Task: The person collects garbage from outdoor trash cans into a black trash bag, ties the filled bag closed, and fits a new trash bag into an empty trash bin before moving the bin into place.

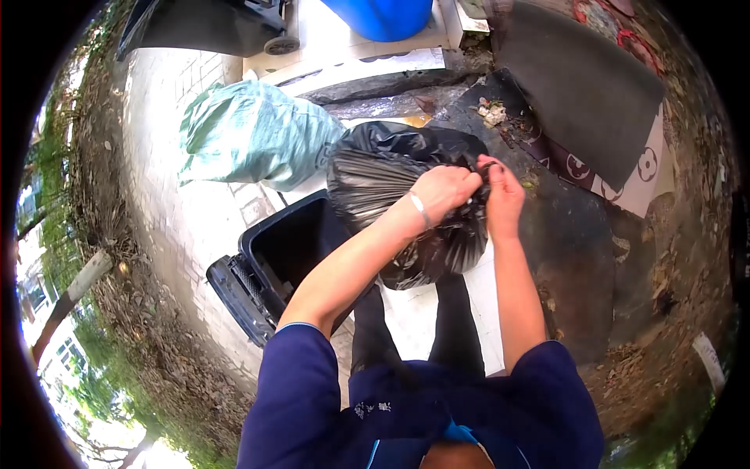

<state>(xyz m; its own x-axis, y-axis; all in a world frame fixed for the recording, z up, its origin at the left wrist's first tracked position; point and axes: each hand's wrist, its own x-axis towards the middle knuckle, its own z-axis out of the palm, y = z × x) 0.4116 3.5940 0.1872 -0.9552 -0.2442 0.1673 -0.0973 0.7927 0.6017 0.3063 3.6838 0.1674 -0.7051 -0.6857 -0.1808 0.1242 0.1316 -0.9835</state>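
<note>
A full black garbage bag (pixel 367 184) stands in front of my legs, its plastic gathered towards the top. My left hand (pixel 447 191), with a pale band at the wrist, is closed on the bunched plastic at the bag's neck. Close beside it, my right hand (pixel 504 195) pinches the same gathered plastic from the right side. The exact shape of the twisted plastic between the fingers is hard to make out. To the left of the bag is a dark wheeled trash bin (pixel 248 238) with its lid (pixel 234 301) swung back; its inside looks dark.
A stuffed green woven sack (pixel 250 133) lies behind the open bin. Another dark wheeled bin (pixel 203 27) and a blue barrel (pixel 387 17) stand at the back. Dark mats (pixel 578 86) cover the ground on the right. Dry leaves lie along both sides.
</note>
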